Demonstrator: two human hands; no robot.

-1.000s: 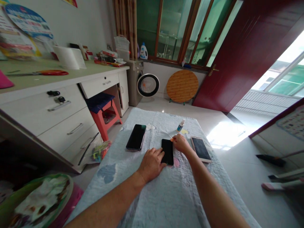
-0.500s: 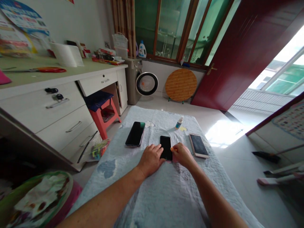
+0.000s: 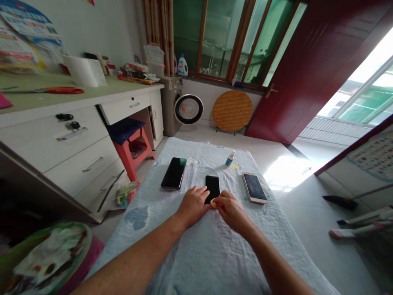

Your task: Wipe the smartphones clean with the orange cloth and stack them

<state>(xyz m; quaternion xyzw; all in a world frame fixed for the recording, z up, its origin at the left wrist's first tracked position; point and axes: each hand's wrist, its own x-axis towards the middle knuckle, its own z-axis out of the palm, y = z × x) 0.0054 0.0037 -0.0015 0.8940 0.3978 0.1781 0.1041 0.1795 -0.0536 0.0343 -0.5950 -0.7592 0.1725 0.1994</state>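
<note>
A small black phone (image 3: 212, 187) lies face up on the cloth-covered table (image 3: 196, 254). My left hand (image 3: 193, 205) rests at its left side, fingertips on the phone's edge, fingers around that side. My right hand (image 3: 229, 209) pinches a small orange-yellow item (image 3: 213, 203) against the phone's lower right corner; what it is cannot be made out. A larger black phone (image 3: 174, 173) lies to the left, a gold-framed phone (image 3: 254, 188) to the right. Behind them a small spray bottle (image 3: 230, 159) stands upright.
A bin (image 3: 89, 250) with waste sits at the lower left. Beyond it are white drawers (image 3: 89, 155), a red stool (image 3: 130, 157) and a washing machine (image 3: 172, 106) with its door open. A round wooden board (image 3: 232, 110) leans by the wall.
My right hand has moved down with the orange-yellow item, from the small phone's right edge to its lower right corner. My left hand stays at the phone. The view has shifted slightly.
</note>
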